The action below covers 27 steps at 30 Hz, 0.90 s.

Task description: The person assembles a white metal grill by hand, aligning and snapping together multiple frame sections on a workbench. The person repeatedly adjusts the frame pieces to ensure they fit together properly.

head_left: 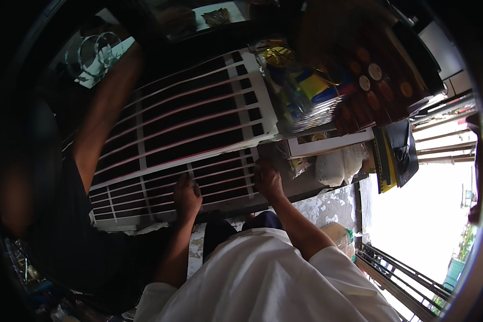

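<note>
A white wire grille panel (145, 206) with dark gaps and thin reddish bars lies in front of me. My left hand (187, 196) curls its fingers over one of its bars near the lower middle. My right hand (266, 180) grips the panel's right end bar. A second, larger white grille panel (198, 110) sits just above and overlaps the first. Both my sleeves are white.
Another person in dark clothes stands at the left, with a bare arm (106, 110) stretched along the upper grille. Hanging snack packets (306, 91), brown biscuit packs (381, 80) and white bags (333, 166) crowd the right. Metal railings (402, 273) run at lower right.
</note>
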{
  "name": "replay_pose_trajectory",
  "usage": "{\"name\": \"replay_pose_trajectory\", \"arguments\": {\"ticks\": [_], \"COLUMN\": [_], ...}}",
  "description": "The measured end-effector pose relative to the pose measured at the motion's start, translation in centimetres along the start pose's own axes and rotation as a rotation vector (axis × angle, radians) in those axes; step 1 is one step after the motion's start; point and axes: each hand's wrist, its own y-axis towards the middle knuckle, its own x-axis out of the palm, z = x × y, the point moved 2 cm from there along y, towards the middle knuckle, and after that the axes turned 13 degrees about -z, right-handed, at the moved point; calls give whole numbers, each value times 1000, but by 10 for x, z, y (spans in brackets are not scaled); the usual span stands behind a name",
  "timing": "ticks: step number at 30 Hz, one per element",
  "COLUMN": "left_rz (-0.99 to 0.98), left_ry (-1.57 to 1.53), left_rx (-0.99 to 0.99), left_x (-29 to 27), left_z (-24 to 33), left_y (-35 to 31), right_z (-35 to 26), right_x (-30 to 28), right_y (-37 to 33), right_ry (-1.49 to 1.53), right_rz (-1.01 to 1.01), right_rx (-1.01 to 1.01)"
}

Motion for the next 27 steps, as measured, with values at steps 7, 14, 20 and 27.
{"name": "replay_pose_trajectory", "arguments": {"ticks": [7,14,20,27], "left_rz": [-87,-105,-109,-155], "left_ry": [82,67,88,81], "left_rx": [-18,-12,-18,-40], "left_x": [1,-3,-1,-2], "left_z": [-2,-2,-2,-2], "left_y": [0,3,4,7], "right_z": [-13,3,3,16], "right_x": [10,23,19,34], "right_y": [22,38,40,54], "right_ry": [-225,-327,-244,-364], "right_rz": [-32,-67,-33,-59], "right_rx": [47,-19,-16,-38]}}
